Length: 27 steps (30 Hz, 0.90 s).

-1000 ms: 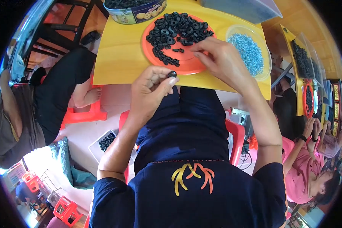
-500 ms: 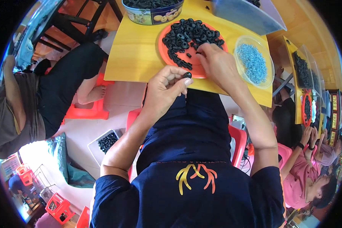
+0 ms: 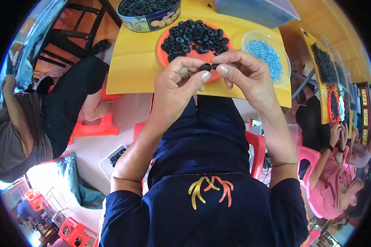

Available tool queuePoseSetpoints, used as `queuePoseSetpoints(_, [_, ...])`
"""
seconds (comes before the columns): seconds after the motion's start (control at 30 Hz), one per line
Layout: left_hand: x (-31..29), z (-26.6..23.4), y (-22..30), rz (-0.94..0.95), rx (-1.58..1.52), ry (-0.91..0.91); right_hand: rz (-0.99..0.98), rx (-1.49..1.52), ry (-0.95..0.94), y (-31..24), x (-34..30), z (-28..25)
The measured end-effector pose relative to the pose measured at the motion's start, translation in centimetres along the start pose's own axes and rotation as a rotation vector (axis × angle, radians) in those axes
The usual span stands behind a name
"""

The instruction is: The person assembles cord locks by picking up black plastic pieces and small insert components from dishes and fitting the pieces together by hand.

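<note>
Both hands are meeting at the table (image 3: 132, 70) edge, just at 6 o'clock of the orange plate (image 3: 163, 57). The left hand (image 3: 175, 84) and right hand (image 3: 245, 74) are pinching a small black ring (image 3: 206, 66) between thumbs and forefingers, fingers clamped together on it. Progress judged early to middling: the plate is carrying a full heap of rings (image 3: 193, 35), and the tin (image 3: 150, 14) at 11 o'clock is holding more. A bowl of blue beads (image 3: 263, 52) is sitting at 3 o'clock, near the plate. Most pieces appear unhandled.
</note>
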<state>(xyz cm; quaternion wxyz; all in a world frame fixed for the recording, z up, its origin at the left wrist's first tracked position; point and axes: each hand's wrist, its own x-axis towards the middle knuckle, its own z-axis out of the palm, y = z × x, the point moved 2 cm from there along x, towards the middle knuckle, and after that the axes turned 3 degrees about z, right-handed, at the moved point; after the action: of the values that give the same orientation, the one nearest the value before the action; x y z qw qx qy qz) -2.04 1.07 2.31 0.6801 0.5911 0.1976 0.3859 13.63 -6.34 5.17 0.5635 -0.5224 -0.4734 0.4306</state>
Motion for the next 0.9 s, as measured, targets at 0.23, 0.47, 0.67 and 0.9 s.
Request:
queuePoseSetpoints(0.23, [0.0,0.3,-0.4,0.000,-0.004,0.006,-0.083,-0.051,0.121,0.5,-0.6,0.2])
queuePoseSetpoints(0.47, [0.0,0.2,-0.8,0.024,-0.024,0.017,-0.088,-0.086,0.155,1.0,-0.8,0.6])
queuePoseSetpoints(0.67, [-0.3,0.1,-0.6,0.002,-0.025,0.040,-0.241,-0.359,0.149,0.5,-0.8,0.8])
queuePoseSetpoints(0.9, [-0.7,0.4,-0.5,0.063,-0.059,0.034,-0.141,-0.134,0.144,0.1,-1.3,1.5])
